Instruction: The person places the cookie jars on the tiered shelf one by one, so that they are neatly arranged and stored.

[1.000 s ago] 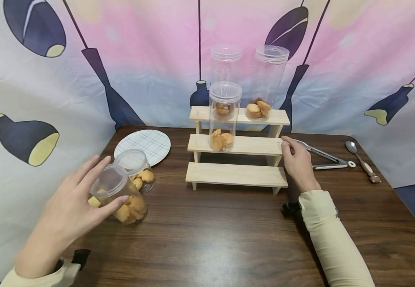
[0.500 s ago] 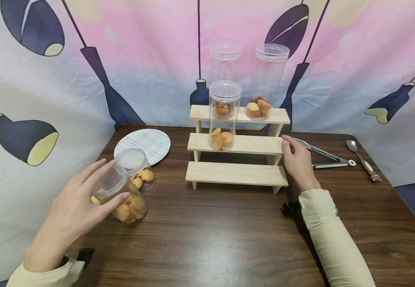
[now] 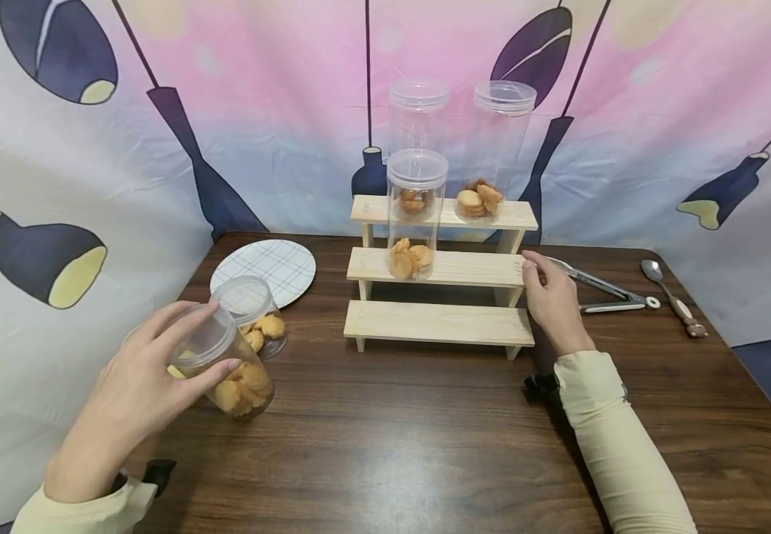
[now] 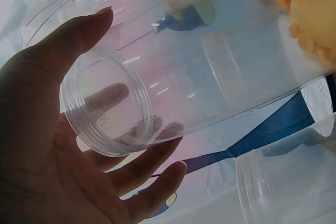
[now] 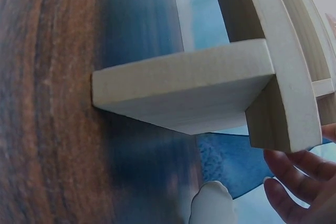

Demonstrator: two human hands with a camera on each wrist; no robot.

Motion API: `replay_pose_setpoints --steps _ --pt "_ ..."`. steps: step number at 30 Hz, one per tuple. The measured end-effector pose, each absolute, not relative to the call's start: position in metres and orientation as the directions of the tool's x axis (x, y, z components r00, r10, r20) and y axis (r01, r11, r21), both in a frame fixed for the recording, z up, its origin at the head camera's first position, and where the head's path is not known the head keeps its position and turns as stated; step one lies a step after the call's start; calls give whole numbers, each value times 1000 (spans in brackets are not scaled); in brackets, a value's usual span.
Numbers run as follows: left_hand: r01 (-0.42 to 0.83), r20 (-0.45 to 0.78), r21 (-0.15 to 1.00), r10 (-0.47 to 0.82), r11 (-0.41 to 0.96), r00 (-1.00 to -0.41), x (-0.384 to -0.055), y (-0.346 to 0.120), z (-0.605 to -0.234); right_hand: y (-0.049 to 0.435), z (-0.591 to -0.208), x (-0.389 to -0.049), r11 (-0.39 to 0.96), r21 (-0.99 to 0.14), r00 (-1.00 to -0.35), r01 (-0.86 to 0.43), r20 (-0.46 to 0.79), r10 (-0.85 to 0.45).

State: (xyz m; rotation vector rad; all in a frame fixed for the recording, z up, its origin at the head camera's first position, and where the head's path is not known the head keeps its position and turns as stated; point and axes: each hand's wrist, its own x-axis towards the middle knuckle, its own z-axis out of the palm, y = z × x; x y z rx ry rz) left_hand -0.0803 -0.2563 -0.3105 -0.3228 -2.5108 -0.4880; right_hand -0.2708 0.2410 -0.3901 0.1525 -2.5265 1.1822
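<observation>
My left hand is around the upper part of a clear plastic jar of cookies, thumb on the near side and fingers behind the lid. In the left wrist view the fingers are spread, some seen through the clear jar, and no firm grip shows. Behind it stands another lidded cookie jar. My right hand touches the right end of the middle shelf of a three-tier wooden stand with loosely bent fingers; the right wrist view shows the fingers beside the stand's boards.
One tall cookie jar stands on the middle shelf; two taller ones are on the top shelf. A checked plate lies at the back left. Tongs and a spoon lie at the right.
My left hand has moved slightly right and closer about the near jar's lid, then stayed almost still. The jars, the stand and my right hand keep their places.
</observation>
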Motion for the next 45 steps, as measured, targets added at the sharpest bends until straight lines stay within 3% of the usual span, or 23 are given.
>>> replay_pose_setpoints --steps 25,45 --pt "396 603 293 153 870 -783 -86 -243 -305 241 -390 -272 652 -719 -933 -241 356 48" --pt "638 593 247 407 730 -695 -115 -177 -276 241 -391 -271 650 -720 -933 -244 358 46"
